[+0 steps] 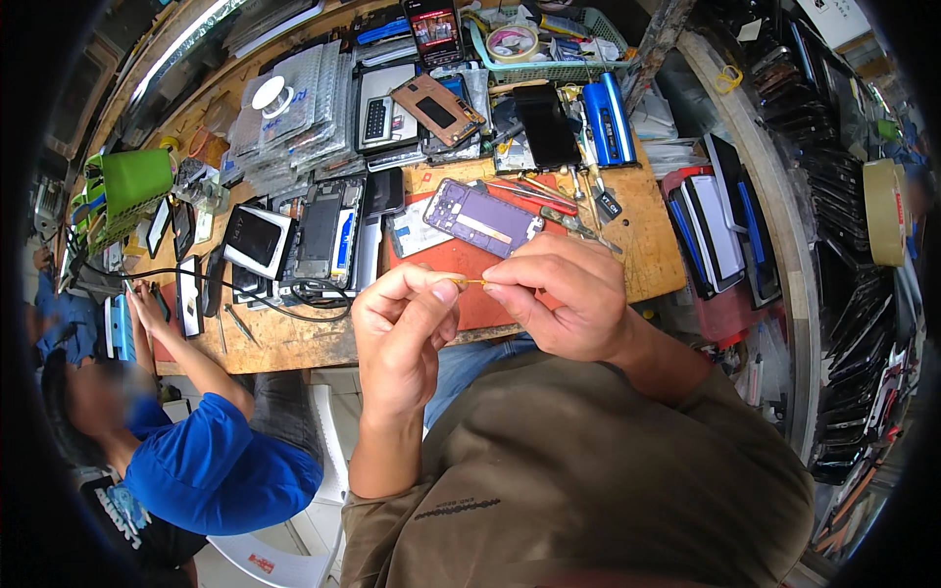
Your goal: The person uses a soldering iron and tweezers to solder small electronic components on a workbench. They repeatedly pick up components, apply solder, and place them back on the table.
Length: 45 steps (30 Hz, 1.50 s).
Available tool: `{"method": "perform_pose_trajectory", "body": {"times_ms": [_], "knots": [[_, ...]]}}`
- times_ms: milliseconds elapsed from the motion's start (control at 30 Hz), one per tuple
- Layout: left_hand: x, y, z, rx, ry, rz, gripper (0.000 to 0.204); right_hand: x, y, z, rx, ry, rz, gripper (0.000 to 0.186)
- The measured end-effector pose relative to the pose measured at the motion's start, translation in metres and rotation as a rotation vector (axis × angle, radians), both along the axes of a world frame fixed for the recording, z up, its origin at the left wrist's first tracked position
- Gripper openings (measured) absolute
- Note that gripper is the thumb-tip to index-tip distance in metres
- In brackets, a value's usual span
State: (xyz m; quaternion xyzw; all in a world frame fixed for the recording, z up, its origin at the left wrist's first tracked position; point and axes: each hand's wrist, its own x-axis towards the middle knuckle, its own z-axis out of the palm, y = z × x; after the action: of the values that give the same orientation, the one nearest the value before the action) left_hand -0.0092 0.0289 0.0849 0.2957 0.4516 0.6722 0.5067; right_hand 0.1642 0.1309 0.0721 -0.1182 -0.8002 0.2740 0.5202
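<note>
My left hand and my right hand meet over the workbench, each with thumb and fingers pinched. Between their fingertips runs a small, thin yellow strip; its exact kind is too small to make out, and its ends are hidden by my fingers. Just beyond lies a purple phone frame, flat and stripped of its screen. It rests partly on an orange-red mat that also reaches under my hands. Red-handled tweezers and other slim tools lie beside the frame's far right end.
Opened tablets and a black cable are left of the mat. Bubble-wrap stacks, phone parts and a green basket crowd the back. A blue cylindrical device stands right. A person in blue sits at left.
</note>
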Motion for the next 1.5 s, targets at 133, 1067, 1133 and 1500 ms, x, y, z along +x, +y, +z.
{"method": "perform_pose_trajectory", "body": {"times_ms": [133,1067,1133,1500], "knots": [[-0.004,-0.002,-0.005,0.047,-0.028,-0.012,0.010,-0.002,0.001,0.001,0.028,0.006,-0.011,0.021],[0.000,0.002,-0.013,0.004,0.113,-0.073,0.014,0.001,-0.006,-0.001,-0.814,-0.017,0.337,0.009],[0.000,0.002,-0.014,0.019,0.116,-0.077,0.012,0.002,-0.005,-0.001,-0.824,-0.049,0.332,0.008],[0.014,0.003,-0.015,0.036,0.224,0.088,0.017,0.003,-0.002,-0.009,-1.042,0.029,0.375,0.004]]}}
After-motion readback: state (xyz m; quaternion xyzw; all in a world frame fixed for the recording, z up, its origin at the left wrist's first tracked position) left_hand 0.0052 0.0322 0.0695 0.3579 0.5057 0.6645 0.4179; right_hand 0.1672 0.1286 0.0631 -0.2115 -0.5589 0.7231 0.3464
